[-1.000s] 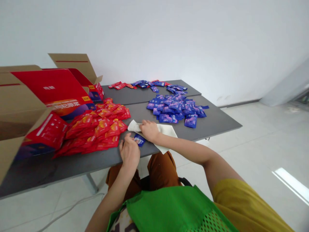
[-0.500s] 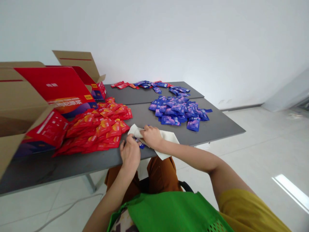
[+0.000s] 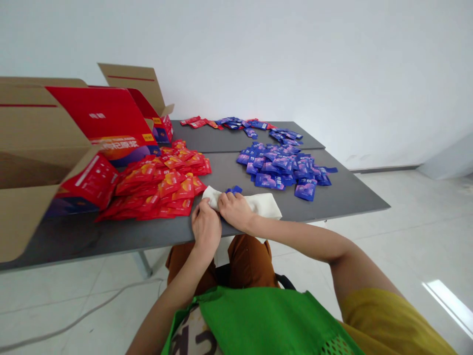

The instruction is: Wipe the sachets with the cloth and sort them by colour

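A white cloth [image 3: 264, 204] lies crumpled at the front edge of the table. My right hand [image 3: 234, 211] rests on its middle with the fingers curled into the fabric. At the cloth's left end, my left hand [image 3: 206, 224] has its fingers bent and closed on the edge. Just beyond my right fingers a blue sachet [image 3: 234, 189] pokes out, partly hidden by the cloth and hand. To the left is a heap of red sachets [image 3: 158, 185]. A pile of blue sachets [image 3: 283, 165] lies farther back on the right.
Open cardboard boxes [image 3: 101, 118], red and purple outside, stand on the left of the dark grey table [image 3: 225, 167]. Mixed red and blue sachets [image 3: 232, 122] lie in a row along the back, near the white wall [image 3: 295, 59]. A cable [image 3: 88, 313] runs across the floor.
The cloth's hanging corner has come up, and the cloth is more bunched on the table. A blue sachet that showed between my hands now shows beyond my right fingers. The view has shifted slightly.
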Tool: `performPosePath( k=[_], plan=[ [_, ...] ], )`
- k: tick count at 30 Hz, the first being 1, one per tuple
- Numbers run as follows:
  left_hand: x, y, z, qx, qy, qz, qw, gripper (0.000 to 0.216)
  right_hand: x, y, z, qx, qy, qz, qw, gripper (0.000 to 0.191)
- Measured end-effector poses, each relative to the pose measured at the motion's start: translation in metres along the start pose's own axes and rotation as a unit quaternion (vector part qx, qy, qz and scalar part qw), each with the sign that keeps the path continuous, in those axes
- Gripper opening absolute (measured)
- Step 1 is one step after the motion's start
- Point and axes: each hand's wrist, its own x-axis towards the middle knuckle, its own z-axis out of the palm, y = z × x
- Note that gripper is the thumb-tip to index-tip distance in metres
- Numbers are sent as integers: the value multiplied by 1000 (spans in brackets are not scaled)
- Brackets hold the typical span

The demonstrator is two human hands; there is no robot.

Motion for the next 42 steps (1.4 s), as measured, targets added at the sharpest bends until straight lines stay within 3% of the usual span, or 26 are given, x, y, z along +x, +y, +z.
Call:
performPosePath(
  k=[4, 9, 12, 17, 20, 24, 28, 34, 39, 42],
  plan=[
    [0, -1, 0, -17, -2, 18, 1000, 38, 3, -1, 4, 23, -3, 76, 997, 23],
    [-1, 0, -2, -25, -2, 26, 999, 34, 20, 29, 7, 20, -50, 193, 980, 31],
    [-1, 0, -3, -24, 3, 31, 999, 34, 14, 33, 3, 17, -54, 154, 986, 32],
    [-1, 1, -3, -5, -3, 22, 1000, 34, -14, 8, -3, 37, -14, 13, 999, 30],
    [-1, 2, -4, -6, -3, 14, 1000, 32, -15, 10, -1, 50, -14, 32, 998, 30],
    [-2, 4, -7, 9, -2, -3, 1000, 21, 7, 41, 7, 57, -52, 137, 988, 30],
    [-3, 6, -11, 23, -12, 1, 1000, 28, 18, 68, 11, 63, -76, 197, 975, 28],
    [-4, 10, -9, 41, -22, 9, 999, 73, -15, 63, 0, 102, -17, 121, 987, 40],
    [-4, 7, -5, 36, -31, 29, 998, 58, -45, 31, -9, 130, -15, -24, 991, 38],
    [0, 6, -7, 50, -42, 18, 998, 67, -38, 27, -9, 142, -50, 12, 989, 32]
  ],
)
